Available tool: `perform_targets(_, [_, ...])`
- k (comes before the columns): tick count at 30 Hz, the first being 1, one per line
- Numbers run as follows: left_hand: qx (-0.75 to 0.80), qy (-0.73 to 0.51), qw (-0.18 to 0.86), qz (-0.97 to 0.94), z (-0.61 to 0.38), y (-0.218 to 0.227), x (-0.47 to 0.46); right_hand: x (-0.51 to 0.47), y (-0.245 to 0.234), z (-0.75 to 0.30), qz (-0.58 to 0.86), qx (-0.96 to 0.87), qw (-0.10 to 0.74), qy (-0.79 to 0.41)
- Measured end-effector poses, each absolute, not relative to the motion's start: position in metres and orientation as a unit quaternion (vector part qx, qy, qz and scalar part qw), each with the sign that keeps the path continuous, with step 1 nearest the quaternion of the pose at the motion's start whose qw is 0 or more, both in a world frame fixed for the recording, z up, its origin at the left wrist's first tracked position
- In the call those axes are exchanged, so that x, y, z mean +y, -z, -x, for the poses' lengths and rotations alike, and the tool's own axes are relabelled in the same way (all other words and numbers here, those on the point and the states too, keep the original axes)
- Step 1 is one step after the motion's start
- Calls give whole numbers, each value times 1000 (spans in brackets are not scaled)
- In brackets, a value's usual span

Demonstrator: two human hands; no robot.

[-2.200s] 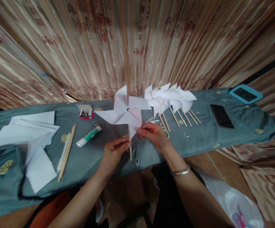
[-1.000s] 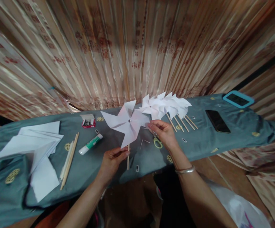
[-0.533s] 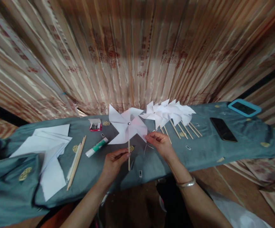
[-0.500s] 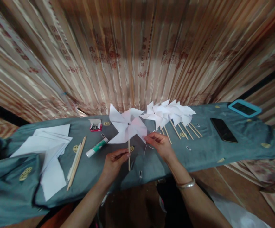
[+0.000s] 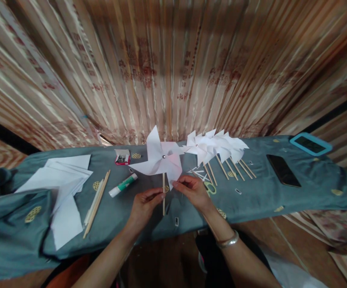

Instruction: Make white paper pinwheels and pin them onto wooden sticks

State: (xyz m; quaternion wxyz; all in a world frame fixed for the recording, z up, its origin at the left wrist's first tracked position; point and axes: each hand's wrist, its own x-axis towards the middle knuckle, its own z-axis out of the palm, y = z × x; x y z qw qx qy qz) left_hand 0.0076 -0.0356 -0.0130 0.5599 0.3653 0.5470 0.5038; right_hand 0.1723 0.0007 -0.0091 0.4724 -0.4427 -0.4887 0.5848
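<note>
White paper pinwheel point(image 5: 153, 157): facing you, held up above the front half of the table's grey-green cloth point(image 5: 260, 200), silver pin head at its centre, stick point(image 5: 164, 208) pointing down towards you. Your left hand point(image 5: 143, 207) has thumb and forefinger closed on that stick, below the blades. Your right hand point(image 5: 194, 193), bracelet point(image 5: 229, 241) at the wrist, has thumb and fingertips drawn together at the lowest blade's tip; cannot tell whether they pinch the paper or just touch it.

Just beyond your right hand: paper strips point(image 5: 201, 174) and green-handled scissors point(image 5: 210, 187), partly hidden. Behind these, an overlapping row of pinwheels point(image 5: 218, 144), sticks towards you. Left of the held one: open red box point(image 5: 122, 160) of small metal pieces, green-and-white tube point(image 5: 123, 185), loose sticks point(image 5: 97, 204), then white paper sheets point(image 5: 67, 216). Far right: dark phone point(image 5: 284, 171), blue-framed device point(image 5: 310, 144). Patterned curtain point(image 5: 173, 60) behind.
</note>
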Motion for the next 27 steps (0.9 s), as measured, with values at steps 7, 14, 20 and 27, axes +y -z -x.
perform_targets(7, [541,-498,567,-371,-10,11,-37,-3,14,-164,438,-501,472,-579])
perform_targets(14, [535,-492,578,-372,-10,10,-39,-4,13,-162,449,-531,466,-548])
perform_targets(20, [549,-491,577,-352,-7,12,-39,10,3,-196,488,-526,507,-479])
perform_targets(27, [528,-436,618,-385,-8,14,-46,32,-1,-222,488,-380,621,-482])
